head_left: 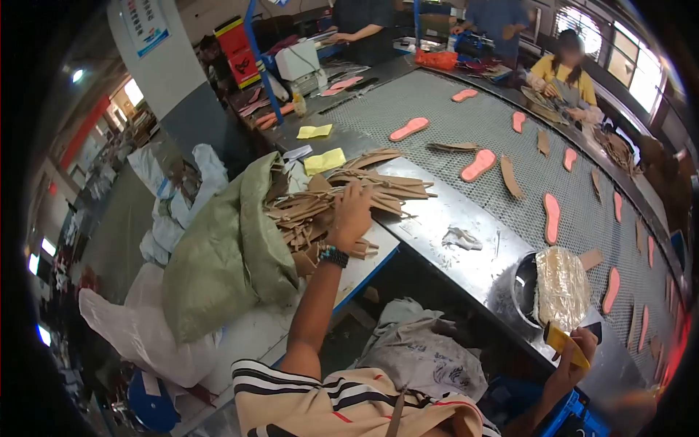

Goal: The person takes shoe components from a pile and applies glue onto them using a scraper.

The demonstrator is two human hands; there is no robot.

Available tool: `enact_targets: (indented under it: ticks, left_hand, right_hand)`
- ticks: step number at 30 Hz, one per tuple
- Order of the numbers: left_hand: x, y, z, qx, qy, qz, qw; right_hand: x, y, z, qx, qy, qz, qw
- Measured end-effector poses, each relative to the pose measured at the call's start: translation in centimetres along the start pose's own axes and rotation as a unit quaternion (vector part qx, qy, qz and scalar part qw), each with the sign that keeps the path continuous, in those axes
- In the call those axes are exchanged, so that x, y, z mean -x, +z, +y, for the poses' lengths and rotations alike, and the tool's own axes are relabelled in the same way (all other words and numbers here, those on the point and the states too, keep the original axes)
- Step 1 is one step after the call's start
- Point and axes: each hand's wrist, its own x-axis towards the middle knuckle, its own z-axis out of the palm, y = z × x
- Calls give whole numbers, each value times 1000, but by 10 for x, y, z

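My left hand (pixel 352 216), with a beaded bracelet at the wrist, lies on a pile of thin brown shoe-sole boards (pixel 397 188) that spill from a green woven sack (pixel 218 251). Its fingers bend over some of the boards; their tips are partly lost among the pieces. Low on the right, my right hand (pixel 570 362) grips a flat yellow-and-black tool (pixel 567 345), whose exact kind I cannot make out. Just above that hand is a round metal pot (pixel 521 284) beside a block wrapped in shiny, yellowish film (pixel 563 288).
A mesh conveyor (pixel 444 138) carries pink insoles (pixel 478 166) and curved brown boards (pixel 511 178). A crumpled wrapper (pixel 462 238) lies on the metal edge. Yellow paper (pixel 325 161) is near the sack. A person in yellow (pixel 564 76) works across the belt; others stand farther back.
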Motion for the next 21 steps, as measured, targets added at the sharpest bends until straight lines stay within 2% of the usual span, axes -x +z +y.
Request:
enact_targets:
  ticks: [4, 8, 9, 12, 16, 18, 20, 21]
  left_hand:
    - [-20, 26, -9, -74, -41, -43, 995]
    - [-16, 32, -9, -27, -32, -98, 994]
    - [-15, 56, -22, -6, -15, -17, 1000]
    - [-20, 43, 1, -109, -58, -32, 992]
    - [-40, 21, -1, -161, -26, 142, 976]
    - [-57, -17, 1, -78, -66, 119, 988]
    - [-66, -72, 38, 153, -172, 127, 965]
    - [-61, -103, 62, 236, -170, 121, 949]
  right_hand:
    - [14, 11, 1, -51, 91, 69, 992]
    - [23, 5, 9, -120, 150, 6, 981]
    - [22, 5, 8, -103, 168, -6, 980]
    - [25, 0, 10, -100, 184, -41, 977]
    - [24, -9, 14, -125, 197, -48, 971]
    - [19, -10, 15, -129, 192, -43, 972]
    - [13, -4, 12, -125, 204, -25, 971]
    - [9, 0, 12, -123, 214, -19, 969]
